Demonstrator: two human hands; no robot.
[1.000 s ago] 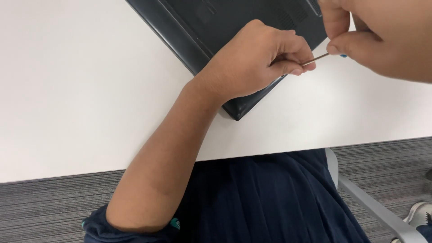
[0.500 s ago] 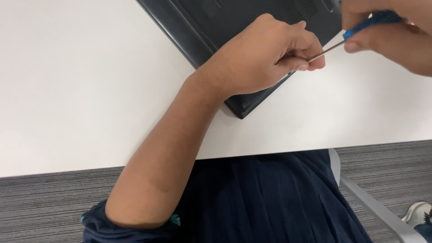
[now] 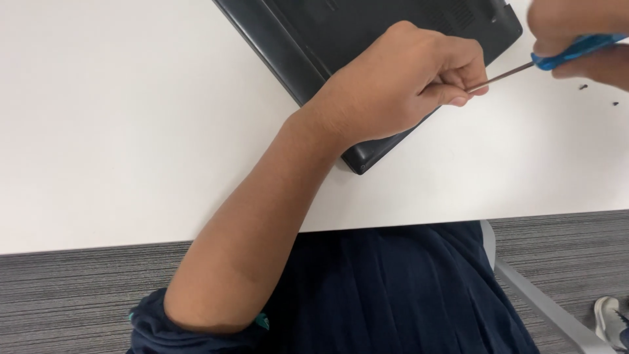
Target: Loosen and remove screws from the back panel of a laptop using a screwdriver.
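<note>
Head view, looking down over a white tabletop (image 3: 131,118) that fills the upper two thirds of the frame. Upturned black plastic laptop base (image 3: 327,39) lies at an angle in the upper middle, one rounded corner pointing toward the table's near edge. Left hand (image 3: 400,85) rests over that corner, curled into a loose fist, thumb and forefinger pinched on the tip end of the thin metal shaft of a blue-handled screwdriver (image 3: 524,65). Right hand (image 3: 583,39) sits at the upper right edge, partly cut off, fingers closed around the blue handle. Screwdriver runs nearly level between the two hands, above the table just beside the laptop's right edge. Two tiny dark screws (image 3: 583,86) lie on the tabletop at far right, under the right hand. Lower frame: dark navy clothing (image 3: 393,295), grey carpet (image 3: 65,301), a pale chair leg (image 3: 550,308) at lower right.
</note>
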